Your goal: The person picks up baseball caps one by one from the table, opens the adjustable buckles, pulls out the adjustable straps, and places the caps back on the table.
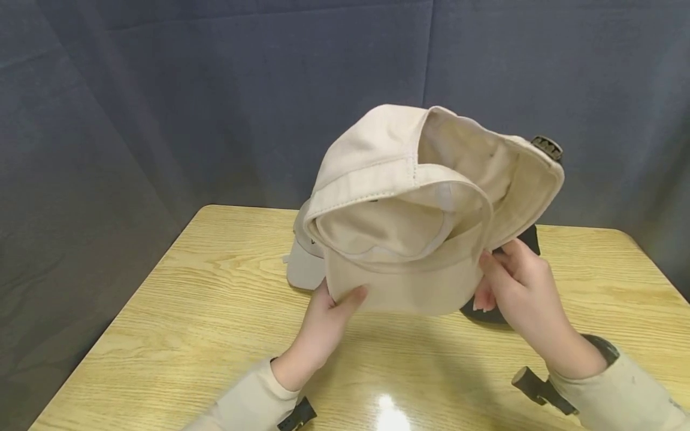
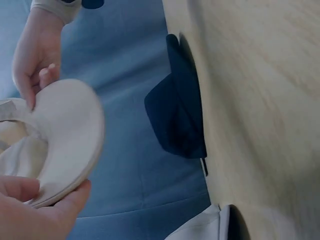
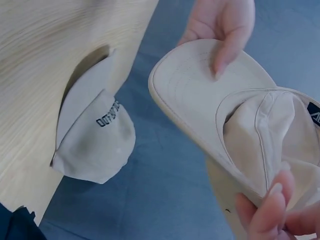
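Above the table, a cream cap is held tilted, its inside and back opening showing in the head view. My left hand grips the brim's left part, thumb on the face toward me. On the other side my right hand pinches the cap's edge where brim and crown meet. The right wrist view shows the brim and crown lining, with a dark label inside. A beige cap with dark lettering and a dark cap sit on the table behind, both partly hidden in the head view.
A light wood table lies under the hands. Dark grey-blue cloth hangs behind and to the left of it. Straps with dark fittings are on both wrists.
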{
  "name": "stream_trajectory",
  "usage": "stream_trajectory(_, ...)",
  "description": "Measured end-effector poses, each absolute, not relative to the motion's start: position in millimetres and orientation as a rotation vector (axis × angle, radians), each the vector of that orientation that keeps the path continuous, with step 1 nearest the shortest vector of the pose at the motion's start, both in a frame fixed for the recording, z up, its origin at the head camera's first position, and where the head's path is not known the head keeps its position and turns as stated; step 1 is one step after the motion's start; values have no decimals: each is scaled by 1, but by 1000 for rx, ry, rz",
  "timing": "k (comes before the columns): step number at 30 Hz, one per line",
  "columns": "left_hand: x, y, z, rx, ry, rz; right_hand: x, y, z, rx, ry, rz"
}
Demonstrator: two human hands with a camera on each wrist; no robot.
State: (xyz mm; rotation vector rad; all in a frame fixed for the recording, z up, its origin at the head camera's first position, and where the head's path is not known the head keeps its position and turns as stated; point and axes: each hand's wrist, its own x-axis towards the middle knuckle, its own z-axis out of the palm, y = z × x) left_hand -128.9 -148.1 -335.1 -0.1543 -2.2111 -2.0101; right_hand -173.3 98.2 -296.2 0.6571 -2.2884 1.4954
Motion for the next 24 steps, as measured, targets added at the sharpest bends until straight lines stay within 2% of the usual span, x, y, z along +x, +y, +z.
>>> stream_trajectory(8,-126,-149,-344,-202,-2159,-2123,-171,97,-291,653,-2260,1642)
stream_trajectory(24,-122,-149,-340,-165,-2077,-2076,-174,95,-294,744,-2128,1921)
